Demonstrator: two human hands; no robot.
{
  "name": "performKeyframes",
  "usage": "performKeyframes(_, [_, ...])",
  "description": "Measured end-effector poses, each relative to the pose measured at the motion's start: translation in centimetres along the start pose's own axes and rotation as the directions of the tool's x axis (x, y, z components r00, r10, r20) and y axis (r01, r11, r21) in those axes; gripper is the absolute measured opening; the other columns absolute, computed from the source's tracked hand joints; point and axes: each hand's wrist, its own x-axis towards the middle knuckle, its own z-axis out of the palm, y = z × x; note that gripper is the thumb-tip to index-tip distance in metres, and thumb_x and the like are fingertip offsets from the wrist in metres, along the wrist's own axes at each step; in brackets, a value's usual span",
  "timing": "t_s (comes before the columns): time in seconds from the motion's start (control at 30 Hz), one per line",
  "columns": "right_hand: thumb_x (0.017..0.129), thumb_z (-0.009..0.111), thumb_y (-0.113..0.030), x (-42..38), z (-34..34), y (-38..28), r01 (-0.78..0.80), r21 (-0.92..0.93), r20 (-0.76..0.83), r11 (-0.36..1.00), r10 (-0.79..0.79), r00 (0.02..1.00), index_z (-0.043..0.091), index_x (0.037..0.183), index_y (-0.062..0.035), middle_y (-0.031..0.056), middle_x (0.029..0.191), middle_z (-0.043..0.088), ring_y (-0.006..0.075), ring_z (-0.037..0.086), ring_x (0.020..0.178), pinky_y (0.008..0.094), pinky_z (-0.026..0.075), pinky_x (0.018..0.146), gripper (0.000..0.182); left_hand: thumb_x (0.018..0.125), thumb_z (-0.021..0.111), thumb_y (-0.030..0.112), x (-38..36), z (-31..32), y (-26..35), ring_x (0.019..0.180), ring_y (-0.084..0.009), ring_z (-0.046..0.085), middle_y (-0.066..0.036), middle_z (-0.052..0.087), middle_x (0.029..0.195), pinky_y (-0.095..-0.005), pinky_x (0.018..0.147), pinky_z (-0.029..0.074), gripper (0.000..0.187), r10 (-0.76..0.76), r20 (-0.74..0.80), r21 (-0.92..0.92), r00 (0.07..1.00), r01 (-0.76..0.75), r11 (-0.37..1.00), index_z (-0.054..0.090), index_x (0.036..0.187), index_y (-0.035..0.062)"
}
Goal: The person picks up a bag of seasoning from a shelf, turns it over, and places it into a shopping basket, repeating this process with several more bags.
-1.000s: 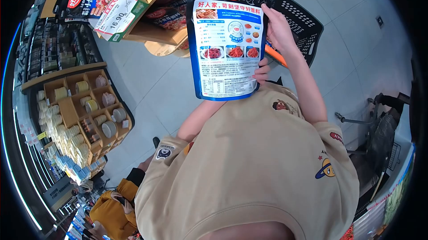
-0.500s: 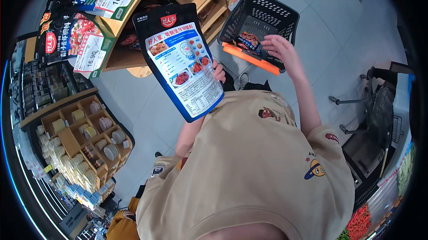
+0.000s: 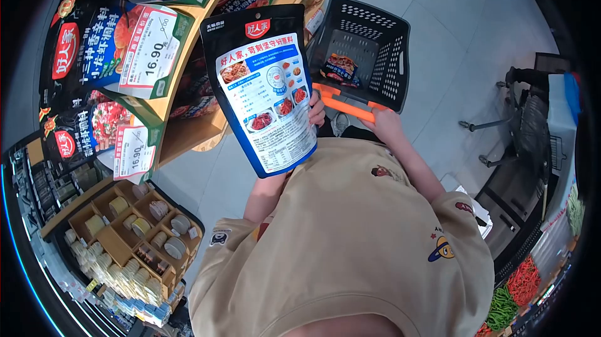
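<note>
One hand, the left hand (image 3: 317, 113), pinches the seasoning pouch (image 3: 263, 89) with curled fingers at centre frame, so a firm edge grip matters while the right hand (image 3: 386, 119), fingers closed, grips the basket's orange handle (image 3: 343, 104).

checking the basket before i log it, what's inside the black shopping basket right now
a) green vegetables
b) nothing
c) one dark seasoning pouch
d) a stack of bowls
c: a single dark seasoning pouch lies on the floor of the black shopping basket, while the left hand holds a larger blue-backed pouch up in front of it.

Seasoning pouch (image 3: 266, 89) in left hand (image 3: 317, 111)
</note>
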Motion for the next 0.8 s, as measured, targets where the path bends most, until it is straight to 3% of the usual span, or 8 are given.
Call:
performKeyframes(0.1, [0.071,0.058,-0.048,0.7,-0.9,0.3,-0.053,-0.032,0.07,0.998,0.055,0.996,0.059,0.072,-0.0053,0.0124,0.061,0.057,0.0289,0.058,0.059,0.039,0.047,0.055,0.042,0.082,0.043,0.044,1.0,0.2,1.8,0.057,-0.0081,0.036,-0.002,0.037,0.065,-0.0179,0.059,0.03,0.038,-0.038,-0.034,0.0,0.999,0.038,0.999,0.035,0.078,0.0068])
performKeyframes(0.17, [0.072,0.058,-0.046,1.3,-1.5,0.7,-0.093,-0.048,0.133,0.995,0.098,0.986,0.06,0.077,-0.0056,0.0131,0.066,0.059,0.0293,0.059,0.063,0.0393,0.047,0.057,0.041,0.082,0.043,0.045,2.2,-0.2,2.9,0.058,-0.0076,0.037,-0.001,0.037,0.065,-0.0177,0.058,0.029,0.038,-0.121,0.078,0.018,0.99,0.12,0.993,0.034,0.076,0.008])
performKeyframes(0.23, [0.071,0.059,-0.045,1.4,-1.6,1.9,-0.117,-0.055,0.098,0.992,0.122,0.988,0.06,0.079,-0.0056,0.0131,0.068,0.06,0.0296,0.059,0.063,0.0391,0.048,0.057,0.04,0.082,0.043,0.046,3.1,-0.3,3.9,0.059,-0.0075,0.037,-0.001,0.036,0.065,-0.0175,0.059,0.029,0.039,-0.164,0.1,0.071,0.981,0.158,0.985,0.033,0.075,0.0085])
performKeyframes(0.27, [0.068,0.061,-0.048,1.3,-1.0,2.8,-0.061,-0.041,-0.06,0.997,0.059,0.996,0.058,0.066,-0.0062,0.0114,0.057,0.056,0.0277,0.057,0.054,0.0373,0.046,0.052,0.042,0.081,0.043,0.046,3.4,0.2,4.2,0.06,-0.0076,0.037,-0.001,0.036,0.065,-0.0178,0.059,0.029,0.04,-0.192,0.097,0.045,0.977,0.189,0.981,0.033,0.075,0.0083])
performKeyframes(0.6, [0.067,0.061,-0.05,1.8,-2.5,8.2,-0.11,-0.052,-0.075,0.993,0.106,0.992,0.059,0.072,-0.0082,0.012,0.058,0.057,0.0294,0.058,0.056,0.0378,0.046,0.052,0.042,0.08,0.045,0.049,5.7,0.5,5.6,0.058,-0.0074,0.036,-0.001,0.035,0.065,-0.0185,0.06,0.029,0.043,-0.332,0.006,-0.105,0.943,0.33,0.938,0.032,0.074,0.0088])
performKeyframes(0.67, [0.067,0.061,-0.05,1.9,-2.8,8.9,-0.094,-0.121,-0.044,0.988,0.09,0.995,0.059,0.074,-0.0083,0.0122,0.059,0.057,0.0304,0.058,0.057,0.0381,0.046,0.052,0.043,0.08,0.046,0.049,6.1,0.2,6.0,0.057,-0.007,0.036,0.0,0.034,0.064,-0.018,0.06,0.028,0.043,-0.415,0.133,-0.119,0.9,0.43,0.895,0.031,0.073,0.0092])
performKeyframes(0.8, [0.067,0.059,-0.053,2.5,-3.7,9.3,-0.11,-0.098,-0.034,0.989,0.107,0.994,0.059,0.075,-0.008,0.0126,0.061,0.058,0.0315,0.058,0.058,0.0382,0.046,0.052,0.045,0.079,0.045,0.05,6.8,0.1,6.3,0.057,-0.0067,0.035,0.0,0.033,0.064,-0.0175,0.059,0.028,0.043,-0.452,0.205,-0.118,0.868,0.48,0.869,0.031,0.073,0.0094])
